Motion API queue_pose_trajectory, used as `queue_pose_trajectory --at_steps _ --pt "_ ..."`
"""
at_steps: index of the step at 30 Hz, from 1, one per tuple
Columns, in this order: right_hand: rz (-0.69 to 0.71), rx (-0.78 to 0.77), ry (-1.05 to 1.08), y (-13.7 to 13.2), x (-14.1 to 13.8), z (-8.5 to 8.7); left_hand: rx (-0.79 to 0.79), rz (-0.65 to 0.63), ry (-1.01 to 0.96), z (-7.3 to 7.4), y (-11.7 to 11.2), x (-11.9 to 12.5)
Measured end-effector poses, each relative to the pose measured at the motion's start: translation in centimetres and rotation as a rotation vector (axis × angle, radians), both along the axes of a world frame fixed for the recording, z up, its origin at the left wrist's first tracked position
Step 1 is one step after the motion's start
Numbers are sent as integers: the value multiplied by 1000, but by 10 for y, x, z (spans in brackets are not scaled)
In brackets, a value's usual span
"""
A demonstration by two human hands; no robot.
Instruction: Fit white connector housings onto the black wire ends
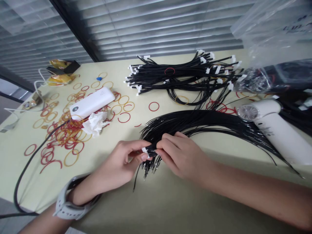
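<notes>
A power bank (92, 103) is lying among rubber bands (65, 139) on the table (21, 182), left of a wire bundle (185, 76). That bundle is lying behind a second wire bundle (200, 125), and a fan (275, 130) is lying to its right.

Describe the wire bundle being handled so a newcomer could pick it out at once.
On the pale table, two black wire bundles lie one behind the other. The nearer bundle is it: the left hand and right hand pinch its ends, while the farther bundle lies untouched.

black wires (195, 122), white connectors (144, 149), red, tan rubber bands (70, 144)
</notes>
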State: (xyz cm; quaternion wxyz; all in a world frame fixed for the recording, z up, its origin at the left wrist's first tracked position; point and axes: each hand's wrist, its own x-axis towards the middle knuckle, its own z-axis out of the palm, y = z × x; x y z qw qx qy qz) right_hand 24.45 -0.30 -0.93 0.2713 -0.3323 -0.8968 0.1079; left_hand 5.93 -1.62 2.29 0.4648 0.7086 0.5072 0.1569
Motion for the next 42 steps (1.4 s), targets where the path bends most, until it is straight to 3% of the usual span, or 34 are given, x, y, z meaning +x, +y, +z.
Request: queue_pose_trajectory --at_steps 7,17,26,33,37,42 --pt "24 -36 -3 2 4 0 -137 101 -80 -5 0 -2" --pt "16 87 -1 1 1 -6 6 -29 3 0 0 1" --pt "12 117 -13 0 -1 -8 86 -78 80 1 -3 3" --pt "29 167 -28 -2 0 -8 238 -88 172 2 -6 5" --pt "40 124 -21 -1 2 -5 150 -89 106 3 -4 5" --pt "-17 -46 49 -1 5 -2 -54 7 -51 1 0 4"
